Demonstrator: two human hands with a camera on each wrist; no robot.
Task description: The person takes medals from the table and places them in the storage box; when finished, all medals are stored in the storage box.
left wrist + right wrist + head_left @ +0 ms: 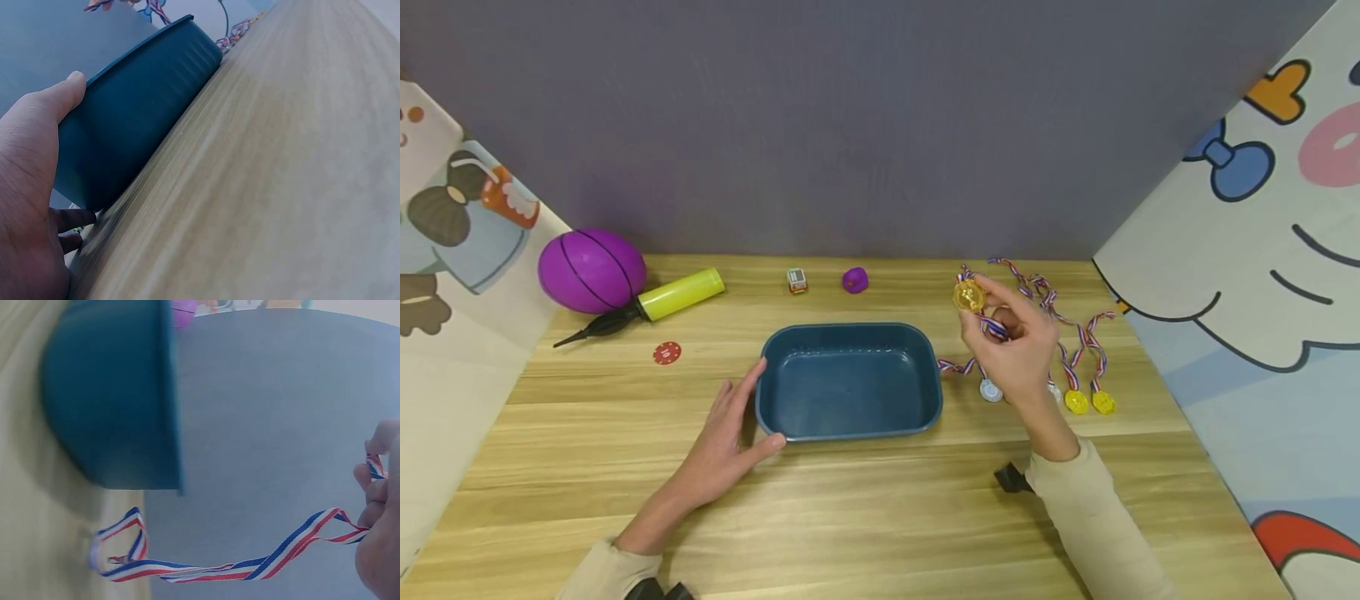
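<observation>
A dark blue tray [782,417] sits in the middle of the wooden table. My left hand [730,437] lies against its near-left corner, with the thumb along the front wall and the fingers up the left side; the left wrist view shows the palm [28,156] against the tray wall [137,112]. My right hand [1011,337] is raised to the right of the tray and pinches a gold medal [967,295]. Its red, white and blue ribbon [250,565] trails from the fingers [375,487] down to the table.
More medals with striped ribbons [1086,392] lie right of the tray. At the back stand a purple ball [592,269], a yellow pump [658,302], a small toy [797,280] and a purple piece [854,280]. A red chip [667,352] lies left. Patterned panels wall both sides.
</observation>
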